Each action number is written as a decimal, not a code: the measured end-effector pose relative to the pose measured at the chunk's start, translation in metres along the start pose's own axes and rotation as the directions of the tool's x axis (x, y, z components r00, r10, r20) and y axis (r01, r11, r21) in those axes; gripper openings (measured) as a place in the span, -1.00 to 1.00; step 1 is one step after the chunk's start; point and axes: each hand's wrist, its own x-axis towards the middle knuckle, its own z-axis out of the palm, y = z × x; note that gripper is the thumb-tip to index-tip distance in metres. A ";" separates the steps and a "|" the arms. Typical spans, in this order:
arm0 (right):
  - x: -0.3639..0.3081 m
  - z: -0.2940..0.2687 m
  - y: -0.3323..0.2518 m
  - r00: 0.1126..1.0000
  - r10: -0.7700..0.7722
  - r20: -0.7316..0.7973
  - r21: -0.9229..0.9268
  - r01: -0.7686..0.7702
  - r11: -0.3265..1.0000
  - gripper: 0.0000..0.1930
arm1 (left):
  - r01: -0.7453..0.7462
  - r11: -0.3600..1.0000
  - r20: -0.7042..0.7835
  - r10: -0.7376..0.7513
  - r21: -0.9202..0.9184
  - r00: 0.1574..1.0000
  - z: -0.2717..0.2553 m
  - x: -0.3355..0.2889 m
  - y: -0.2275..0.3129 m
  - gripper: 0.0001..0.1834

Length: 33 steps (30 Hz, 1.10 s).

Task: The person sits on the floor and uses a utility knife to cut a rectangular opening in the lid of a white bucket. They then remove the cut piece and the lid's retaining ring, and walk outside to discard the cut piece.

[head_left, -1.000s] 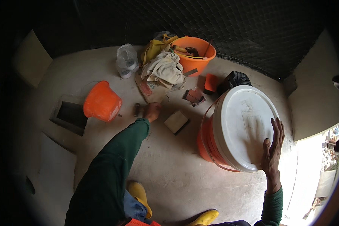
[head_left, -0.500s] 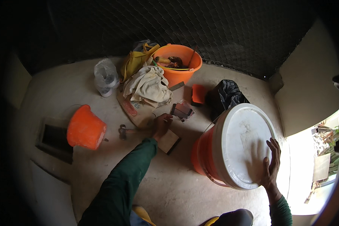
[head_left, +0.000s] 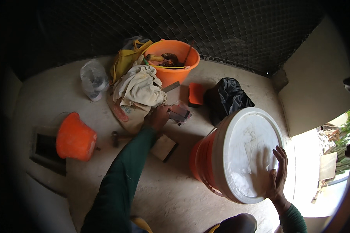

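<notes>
My left hand (head_left: pixel 159 117) reaches forward to the dark flat pieces (head_left: pixel 179 113) lying on clear plastic on the floor. Its fingertips are at the left edge of these pieces; the back of the hand hides whether they grip. At the right, my right hand (head_left: pixel 277 174) rests with fingers spread on the rim of the white lid (head_left: pixel 241 155), which tops a large orange bucket (head_left: pixel 200 159). Below my left wrist lies a flat pale block with a dark edge (head_left: pixel 164 148). A hammer (head_left: pixel 116 139) is partly covered by my left forearm.
An open orange bucket (head_left: pixel 171 75) with tools stands at the back beside a yellow bag (head_left: pixel 122 64) and pale cloth (head_left: pixel 138 87). Nearby are an orange-topped object (head_left: pixel 196 94) and black plastic bag (head_left: pixel 233 95). A smaller orange bucket (head_left: pixel 76 136) lies by a dark floor recess (head_left: pixel 48 145).
My left hand has moved forward from above the pale block to the dark flat pieces. My right hand stays on the lid. The whole view has shifted slightly.
</notes>
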 end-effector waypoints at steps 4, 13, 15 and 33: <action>0.006 0.003 -0.004 1.000 -0.005 0.022 0.000 0.005 1.000 -0.18 | -0.227 0.957 0.038 0.224 0.181 0.974 0.049 0.034 -0.010 -0.62; 0.005 -0.001 0.007 0.999 -0.004 0.040 0.010 0.004 1.000 -0.18 | -0.225 0.877 0.031 0.235 0.425 0.972 0.059 0.050 0.001 -0.61; 0.002 -0.003 0.012 0.999 0.013 0.040 0.026 -0.014 1.000 -0.18 | -0.163 0.933 -0.005 0.174 0.321 0.985 0.051 0.051 0.014 -0.68; -0.024 -0.025 0.027 0.968 -0.041 -0.247 0.577 0.181 0.797 -0.10 | -0.232 0.782 0.182 0.401 -0.578 0.898 -0.117 -0.106 0.400 -0.66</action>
